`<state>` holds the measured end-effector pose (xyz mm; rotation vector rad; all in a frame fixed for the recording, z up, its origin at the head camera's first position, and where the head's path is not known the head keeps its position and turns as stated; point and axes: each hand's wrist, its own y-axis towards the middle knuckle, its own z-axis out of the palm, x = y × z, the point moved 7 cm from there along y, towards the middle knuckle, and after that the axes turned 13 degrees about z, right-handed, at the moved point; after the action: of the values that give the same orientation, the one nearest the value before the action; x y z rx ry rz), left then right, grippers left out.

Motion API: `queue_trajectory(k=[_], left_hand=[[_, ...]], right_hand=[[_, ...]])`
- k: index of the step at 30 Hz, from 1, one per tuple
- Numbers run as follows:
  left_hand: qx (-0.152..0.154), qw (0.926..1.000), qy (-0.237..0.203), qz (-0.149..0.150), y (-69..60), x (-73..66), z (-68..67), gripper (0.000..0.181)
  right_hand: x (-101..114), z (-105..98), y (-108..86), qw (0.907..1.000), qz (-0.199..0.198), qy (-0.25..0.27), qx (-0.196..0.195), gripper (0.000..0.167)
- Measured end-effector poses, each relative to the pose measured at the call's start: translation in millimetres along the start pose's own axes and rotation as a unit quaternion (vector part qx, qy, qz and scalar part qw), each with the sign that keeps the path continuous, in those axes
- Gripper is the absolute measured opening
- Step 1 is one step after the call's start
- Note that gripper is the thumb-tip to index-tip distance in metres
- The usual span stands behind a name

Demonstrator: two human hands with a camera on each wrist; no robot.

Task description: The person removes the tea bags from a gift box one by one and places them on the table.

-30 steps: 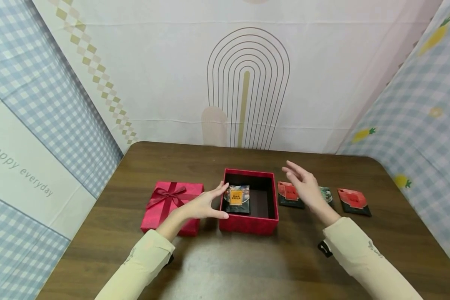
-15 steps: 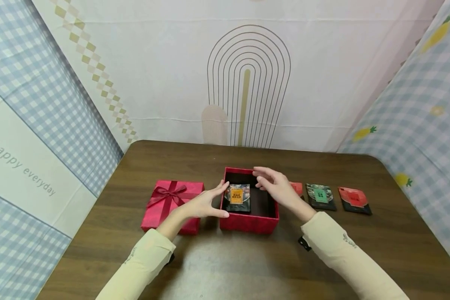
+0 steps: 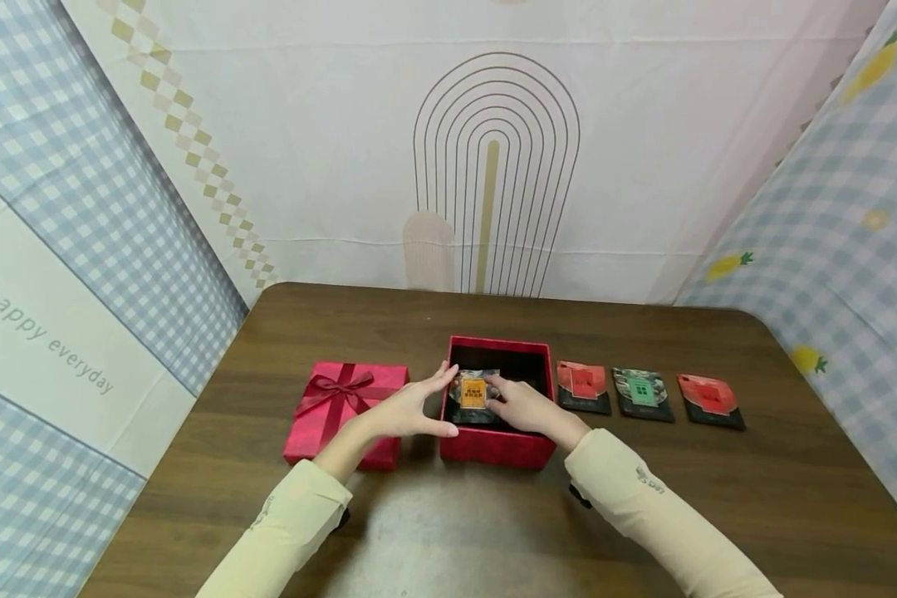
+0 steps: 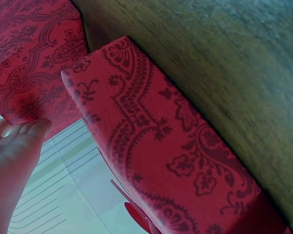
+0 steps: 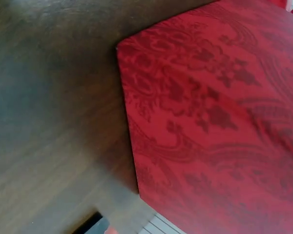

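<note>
A red box (image 3: 497,449) without its lid stands on the table, dark inside. On its left half lies a black sachet with an orange label (image 3: 473,394). My left hand (image 3: 411,407) rests at the box's left rim, thumb and fingers spread apart; the left wrist view shows its fingertips against the red wall. My right hand (image 3: 526,407) reaches over the box's right part, and its thumb and forefinger, apart from each other, meet the sachet's right edge. The right wrist view shows the box's patterned wall but not the fingers.
A red lid (image 3: 344,407) with a dark red ribbon bow lies left of the box, under my left forearm. Right of the box, a red sachet (image 3: 583,386), a green-labelled sachet (image 3: 643,394) and another red sachet (image 3: 712,400) lie in a row. Fabric hangs behind the table.
My right hand has moved left from above the sachets on the table, over the box, and down to the orange-labelled sachet. The left hand has stayed at the rim.
</note>
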<state>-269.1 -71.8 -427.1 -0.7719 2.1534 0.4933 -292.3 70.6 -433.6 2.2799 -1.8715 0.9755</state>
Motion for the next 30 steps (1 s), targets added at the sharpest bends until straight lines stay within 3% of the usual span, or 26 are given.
queue_trajectory(k=[6, 10, 21, 30], left_hand=[[-0.005, 1.0000, 0.001, 0.001, 0.8, -1.3, -1.4, 0.089], [-0.005, 1.0000, 0.004, 0.003, 1.0, -1.2, -1.0, 0.090], [-0.004, 0.9999, 0.011, 0.005, -0.8, -2.7, 1.0, 0.090], [-0.005, 0.9999, 0.012, 0.007, 0.8, -5.7, -0.5, 0.088]], right_hand=[[-6, 8, 3.8, 0.9988, 0.036, -0.026, 0.021, 0.055], [-6, 11, 2.8, 0.9983, 0.034, -0.037, 0.031, 0.058], [-2, 10, -0.3, 0.9992, 0.019, -0.033, -0.010, 0.055], [6, 0, -1.2, 0.9973, -0.029, 0.015, -0.065, 0.048]])
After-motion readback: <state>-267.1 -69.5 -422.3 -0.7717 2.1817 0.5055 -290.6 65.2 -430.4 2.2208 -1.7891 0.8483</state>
